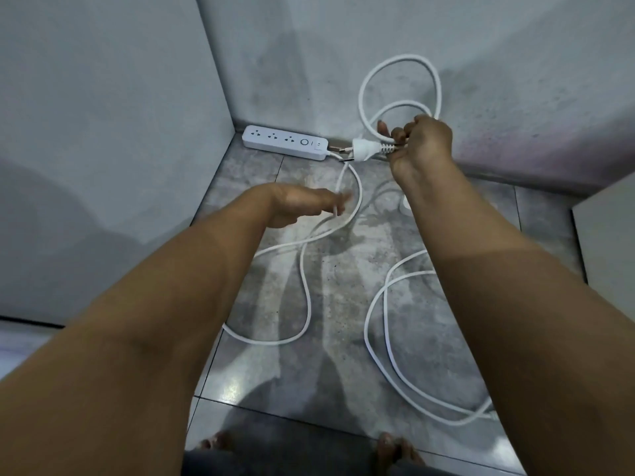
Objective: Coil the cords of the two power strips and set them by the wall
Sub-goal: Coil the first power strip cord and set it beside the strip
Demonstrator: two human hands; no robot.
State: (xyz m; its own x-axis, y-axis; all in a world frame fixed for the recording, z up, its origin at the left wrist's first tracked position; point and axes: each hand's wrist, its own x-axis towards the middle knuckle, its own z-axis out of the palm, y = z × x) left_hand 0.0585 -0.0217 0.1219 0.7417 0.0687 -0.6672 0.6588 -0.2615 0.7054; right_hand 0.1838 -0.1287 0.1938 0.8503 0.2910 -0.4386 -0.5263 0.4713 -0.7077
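1 white plastic power strip point(284, 142) lies at grey wall point(343, 46) | right hand point(424, 142) clenched on white cord loops point(400, 87) and plug point(366, 150) | left hand point(302, 204) blurred, fingers loosely around cord on grey tiled floor point(343, 338), grip unclear

Both forearms are bare to past the elbow, with no sleeves, watch or rings on the left hand point(302, 206) or right hand point(424, 146). Bare toes point(395, 446) show below, above dark trouser fabric point(275, 463).

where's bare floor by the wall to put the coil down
Free: the wall foot right of the right hand, and tile between power strip and left hand. Crowded: mid-floor, where cord snakes, and the loops further right.
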